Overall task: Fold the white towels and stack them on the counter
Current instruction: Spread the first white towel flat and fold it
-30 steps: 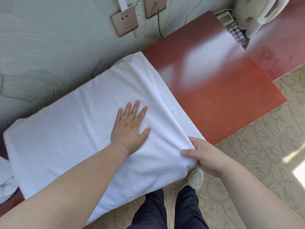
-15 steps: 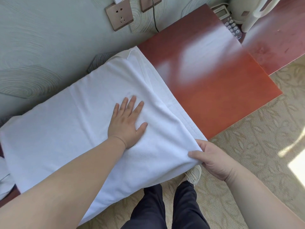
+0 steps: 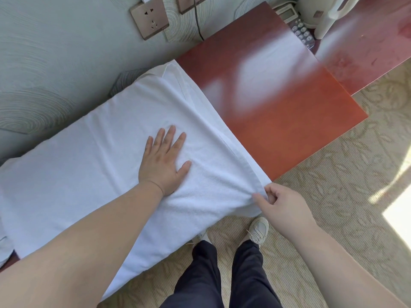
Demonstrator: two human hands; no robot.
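A large white towel (image 3: 93,156) lies spread over the left part of the red-brown wooden counter (image 3: 278,103), its near edge hanging over the front. My left hand (image 3: 164,161) presses flat on the towel with fingers spread. My right hand (image 3: 280,203) pinches the towel's near right corner at the counter's front edge, thumb and forefinger closed on the cloth. Another bit of white cloth (image 3: 4,243) shows at the far left edge.
A phone with a keypad (image 3: 298,25) and a cream kettle (image 3: 322,14) stand at the counter's back right. Wall sockets (image 3: 150,17) with a black cable are above. Patterned carpet (image 3: 333,196) lies below; my legs and shoes (image 3: 258,230) stand close to the counter.
My right hand has shifted slightly and now pinches the towel corner with fingertips instead of gripping it underneath. My left hand stays pressed flat on the towel.
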